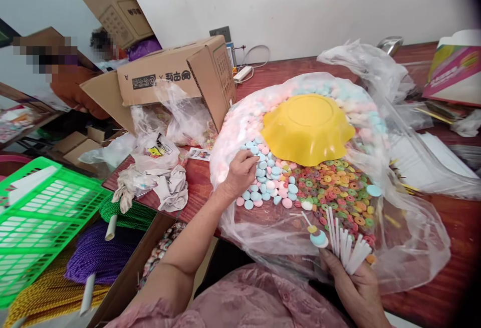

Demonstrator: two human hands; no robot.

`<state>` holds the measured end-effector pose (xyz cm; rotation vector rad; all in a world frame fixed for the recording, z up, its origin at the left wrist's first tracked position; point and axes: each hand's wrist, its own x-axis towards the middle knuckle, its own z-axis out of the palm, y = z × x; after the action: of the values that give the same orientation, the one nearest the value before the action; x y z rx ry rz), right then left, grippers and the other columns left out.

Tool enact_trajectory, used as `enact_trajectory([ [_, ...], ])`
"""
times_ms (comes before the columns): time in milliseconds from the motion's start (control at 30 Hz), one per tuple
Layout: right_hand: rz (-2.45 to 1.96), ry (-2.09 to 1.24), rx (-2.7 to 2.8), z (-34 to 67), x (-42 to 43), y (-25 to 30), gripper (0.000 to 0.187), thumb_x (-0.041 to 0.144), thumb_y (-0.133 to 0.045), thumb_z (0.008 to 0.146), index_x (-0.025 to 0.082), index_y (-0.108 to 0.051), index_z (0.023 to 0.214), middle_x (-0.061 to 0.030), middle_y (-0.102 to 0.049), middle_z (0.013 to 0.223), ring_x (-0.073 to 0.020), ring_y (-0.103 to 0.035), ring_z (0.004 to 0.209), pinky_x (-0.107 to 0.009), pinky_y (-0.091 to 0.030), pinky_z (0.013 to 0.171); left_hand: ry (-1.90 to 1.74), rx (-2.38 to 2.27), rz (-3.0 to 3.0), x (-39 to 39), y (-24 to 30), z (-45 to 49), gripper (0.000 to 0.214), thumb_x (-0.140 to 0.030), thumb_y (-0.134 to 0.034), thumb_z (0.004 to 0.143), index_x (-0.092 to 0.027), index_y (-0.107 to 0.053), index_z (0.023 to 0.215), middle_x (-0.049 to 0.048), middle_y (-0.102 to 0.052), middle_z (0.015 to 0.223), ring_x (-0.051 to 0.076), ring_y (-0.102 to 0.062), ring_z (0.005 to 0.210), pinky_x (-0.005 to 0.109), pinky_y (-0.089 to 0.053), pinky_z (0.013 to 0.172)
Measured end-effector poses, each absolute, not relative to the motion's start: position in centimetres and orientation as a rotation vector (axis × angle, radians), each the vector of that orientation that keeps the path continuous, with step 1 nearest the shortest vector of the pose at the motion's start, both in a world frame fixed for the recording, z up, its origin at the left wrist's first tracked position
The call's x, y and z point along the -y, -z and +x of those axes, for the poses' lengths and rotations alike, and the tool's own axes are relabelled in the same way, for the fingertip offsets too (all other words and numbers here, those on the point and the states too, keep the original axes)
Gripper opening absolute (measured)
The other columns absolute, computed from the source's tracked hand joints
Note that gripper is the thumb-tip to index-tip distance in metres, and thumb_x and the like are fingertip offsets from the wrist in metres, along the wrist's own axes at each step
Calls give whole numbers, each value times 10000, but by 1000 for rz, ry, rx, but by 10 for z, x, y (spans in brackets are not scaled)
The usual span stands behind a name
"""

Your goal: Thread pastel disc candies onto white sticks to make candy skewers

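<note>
My left hand [240, 172] reaches into a big clear plastic bag [409, 238] and pinches among blue and pink round candies [267, 178]. What the pinched fingers hold is hidden. Beside those lie colourful ring candies [340, 188]. An upturned yellow bowl [307, 127] rests on the pile. My right hand [355, 285] grips a bunch of white sticks [347, 248] near the table's front edge. One stick [317, 235] carries a blue and pink candy.
A cardboard box [176, 75] lies open on the red-brown table [451, 228], with crumpled bags [160, 168] beside it. A green plastic basket [37, 218] and rolls of purple cord [97, 255] sit at the left. Another person is at the far left.
</note>
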<state>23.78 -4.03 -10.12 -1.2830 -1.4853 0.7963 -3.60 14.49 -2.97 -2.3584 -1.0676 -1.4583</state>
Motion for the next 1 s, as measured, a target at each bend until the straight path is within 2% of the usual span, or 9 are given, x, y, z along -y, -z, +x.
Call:
enact_trajectory([
  [133,-1291,-772,1485,236,40,100,327,287,-635,881,198,-552,578,23,-476,533,-120,-449,468,-228,-385,449,1398,1035,-2427,-154,28,-28,176,-127,-499,943,-179,-654,1008,64,-612,909,155,-600,855,284,-527,720],
  [267,-1281,-814,1476,237,40,105,318,286,-629,884,198,-550,589,19,-481,543,-126,-457,482,-234,-394,461,913,971,-2600,-159,34,-28,253,-61,-406,922,-154,-642,928,96,-614,896,194,-582,856,326,-529,728],
  [367,-1265,-813,1480,236,40,103,321,291,-627,883,198,-541,588,19,-482,547,-128,-458,492,-238,-399,475,645,1005,-2700,-159,36,-37,284,-34,-390,884,-134,-642,969,128,-614,949,227,-577,901,371,-533,778],
  [500,-1266,-787,1485,234,38,94,351,299,-622,888,199,-522,566,24,-469,526,-122,-444,474,-239,-388,469,631,1044,-2774,-161,32,-45,246,-107,-468,874,-144,-644,1041,142,-610,1062,249,-575,996,401,-524,867],
  [600,-1257,-815,1488,233,36,90,313,315,-624,886,196,-578,600,15,-507,548,-135,-476,491,-250,-417,486,545,1088,-2769,-168,30,-42,226,-82,-469,860,-153,-650,977,131,-625,1013,245,-581,954,381,-520,823],
  [700,-1266,-821,1474,232,35,88,341,339,-622,884,203,-565,577,14,-500,539,-137,-470,489,-255,-421,482,477,1090,-2745,-177,30,-40,250,-21,-447,826,-162,-639,903,117,-632,949,236,-587,917,367,-512,797],
  [867,-1279,-808,1448,231,35,87,423,374,-620,883,212,-510,508,21,-477,505,-125,-434,461,-251,-417,470,691,950,-2856,-177,26,-45,171,-69,-466,863,-167,-604,886,120,-665,954,217,-623,906,370,-526,812],
  [933,-1273,-823,1431,232,35,90,409,374,-632,879,207,-522,522,19,-484,510,-128,-441,465,-251,-408,465,931,1017,-2885,-166,24,-44,151,-123,-490,883,-168,-621,943,116,-690,967,209,-648,902,370,-541,811],
  [1000,-1259,-837,1416,233,36,93,374,365,-645,874,200,-552,551,14,-503,525,-136,-459,479,-254,-405,469,1335,1266,-2859,-149,22,-37,214,-212,-537,900,-170,-637,1085,108,-711,1016,184,-675,855,341,-563,764],
])
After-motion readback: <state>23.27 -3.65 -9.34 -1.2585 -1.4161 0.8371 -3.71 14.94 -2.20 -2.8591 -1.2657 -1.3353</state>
